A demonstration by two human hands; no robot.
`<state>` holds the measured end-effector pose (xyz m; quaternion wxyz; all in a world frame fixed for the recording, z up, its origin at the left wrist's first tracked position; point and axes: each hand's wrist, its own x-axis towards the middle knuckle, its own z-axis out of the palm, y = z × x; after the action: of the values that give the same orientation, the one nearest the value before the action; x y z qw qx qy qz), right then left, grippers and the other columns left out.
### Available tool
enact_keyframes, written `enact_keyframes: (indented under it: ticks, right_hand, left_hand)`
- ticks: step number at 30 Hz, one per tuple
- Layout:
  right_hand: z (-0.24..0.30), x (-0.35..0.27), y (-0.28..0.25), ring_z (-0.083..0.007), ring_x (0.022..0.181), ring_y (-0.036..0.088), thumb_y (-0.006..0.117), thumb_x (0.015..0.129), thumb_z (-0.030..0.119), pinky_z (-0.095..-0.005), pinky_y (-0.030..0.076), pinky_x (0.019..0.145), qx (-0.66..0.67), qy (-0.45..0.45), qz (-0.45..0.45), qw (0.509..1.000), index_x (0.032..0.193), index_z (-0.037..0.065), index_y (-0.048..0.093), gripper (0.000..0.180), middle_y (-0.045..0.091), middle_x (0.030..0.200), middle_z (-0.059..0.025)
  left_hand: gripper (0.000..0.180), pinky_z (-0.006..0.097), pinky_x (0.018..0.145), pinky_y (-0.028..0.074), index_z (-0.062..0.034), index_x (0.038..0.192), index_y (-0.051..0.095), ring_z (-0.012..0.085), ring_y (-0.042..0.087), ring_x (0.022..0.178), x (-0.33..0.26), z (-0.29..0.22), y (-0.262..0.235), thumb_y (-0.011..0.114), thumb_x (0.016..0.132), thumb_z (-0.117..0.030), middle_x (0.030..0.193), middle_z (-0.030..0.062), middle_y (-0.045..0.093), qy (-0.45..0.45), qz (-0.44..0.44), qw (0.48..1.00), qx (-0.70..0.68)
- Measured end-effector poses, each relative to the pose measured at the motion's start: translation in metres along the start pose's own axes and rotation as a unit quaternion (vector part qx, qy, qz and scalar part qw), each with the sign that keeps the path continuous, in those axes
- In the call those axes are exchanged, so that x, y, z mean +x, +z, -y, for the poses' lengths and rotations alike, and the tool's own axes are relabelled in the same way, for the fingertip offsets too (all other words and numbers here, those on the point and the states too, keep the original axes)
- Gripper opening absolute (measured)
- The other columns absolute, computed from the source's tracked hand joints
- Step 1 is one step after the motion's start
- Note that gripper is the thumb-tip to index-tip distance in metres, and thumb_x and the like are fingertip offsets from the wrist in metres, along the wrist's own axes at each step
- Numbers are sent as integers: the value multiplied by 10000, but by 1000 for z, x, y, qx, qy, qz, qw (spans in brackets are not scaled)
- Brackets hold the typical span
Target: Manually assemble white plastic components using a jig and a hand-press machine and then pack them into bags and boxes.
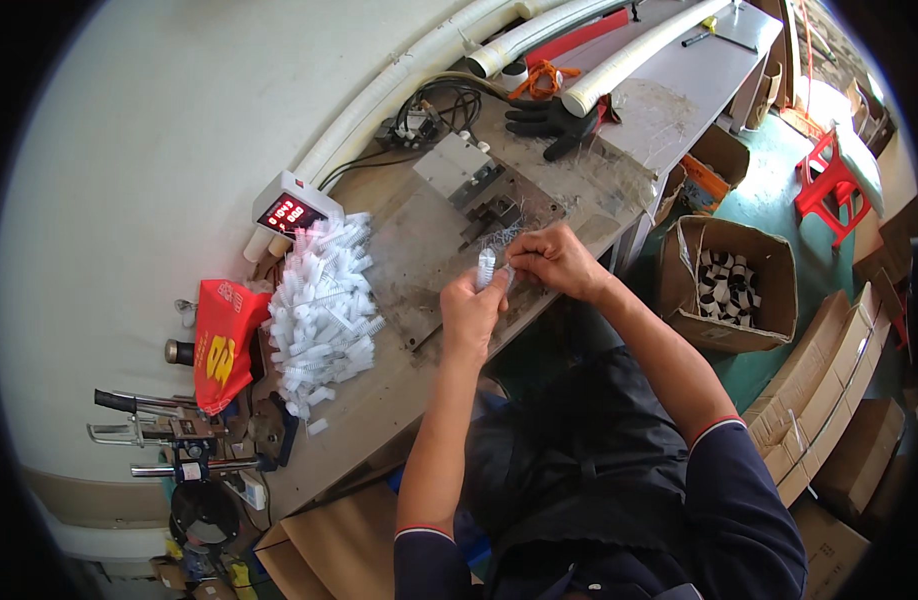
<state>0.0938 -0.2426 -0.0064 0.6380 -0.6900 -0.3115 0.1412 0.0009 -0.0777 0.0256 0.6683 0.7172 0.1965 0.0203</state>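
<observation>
Upright in my left hand (469, 312) is a small white ribbed plastic piece (486, 266), its coil-like top sticking out above the closed fingers. Close beside it, my right hand (557, 262) is pinched, fingertips almost meeting the left thumb. A small pale bit shows at that pinch, too small to name. Both hands are over the near edge of the workbench (384, 400), just in front of a metal fixture (494, 212) with thin clear strands around it. To the left lies a large heap of similar white ribbed pieces (324, 300).
A box with a red digital display (294, 208) stands behind the heap, near a red bag (227, 345). A black glove (554, 125) and white pipes (639, 60) lie farther back. On the floor at right are a carton of black-and-white pieces (729, 285) and a red stool (834, 185).
</observation>
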Motion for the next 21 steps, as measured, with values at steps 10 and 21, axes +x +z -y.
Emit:
enact_keyframes:
  ticks: [10,21]
  right_hand:
    - [1,-2,0,-83,672,621,650,966,40,-265,505,608,26,5,14,1000,989,-22,732,105,685,767,-31]
    - [7,3,0,-49,678,585,611,1020,134,-218,484,617,78,33,-31,996,1119,6,724,198,689,816,-3]
  left_hand:
    - [173,212,403,254,-59,874,645,27,426,483,-10,5,-5,705,982,-179,682,-6,584,7,6,1000,6]
    - [203,204,421,338,-33,1150,589,52,467,530,-42,8,-39,611,1054,-211,820,44,625,44,-3,994,-99]
